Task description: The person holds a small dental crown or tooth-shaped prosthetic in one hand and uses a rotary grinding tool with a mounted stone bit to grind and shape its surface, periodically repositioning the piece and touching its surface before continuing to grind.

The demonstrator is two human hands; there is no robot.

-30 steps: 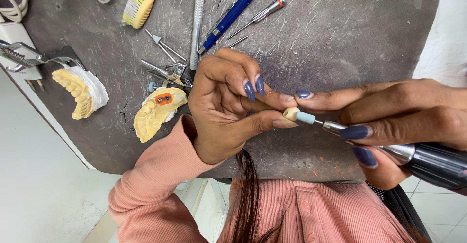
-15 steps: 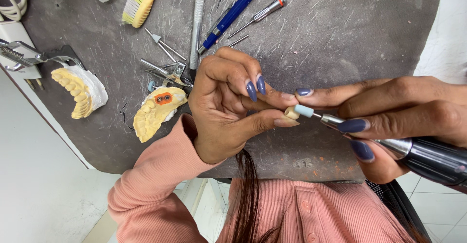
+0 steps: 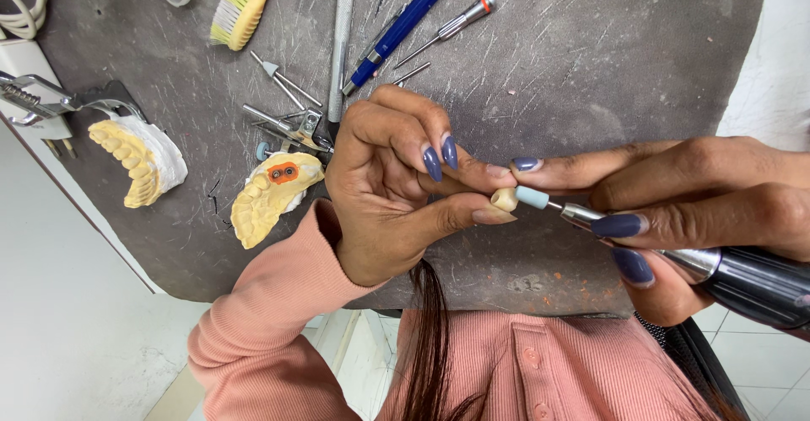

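Your left hand [image 3: 396, 185] still pinches the small tooth crown [image 3: 504, 199]; your right hand [image 3: 709, 210], gripping the rotary handpiece [image 3: 742, 279], has brought its pale tip [image 3: 531, 197] up against it.

Ribbed salmon-pink top, buttoned front, long cuffed sleeve. Left hand [image 3: 396, 186] and right hand [image 3: 704, 210]: long navy-blue painted nails. Dark hair hangs down.

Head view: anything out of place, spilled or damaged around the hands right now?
Nothing stands out. The left hand pinches a small tooth-coloured crown, and the right hand holds the rotary handpiece with its pale blue tip against it. The yellow dental casts and loose burs lie scattered on the scratched grey mat.
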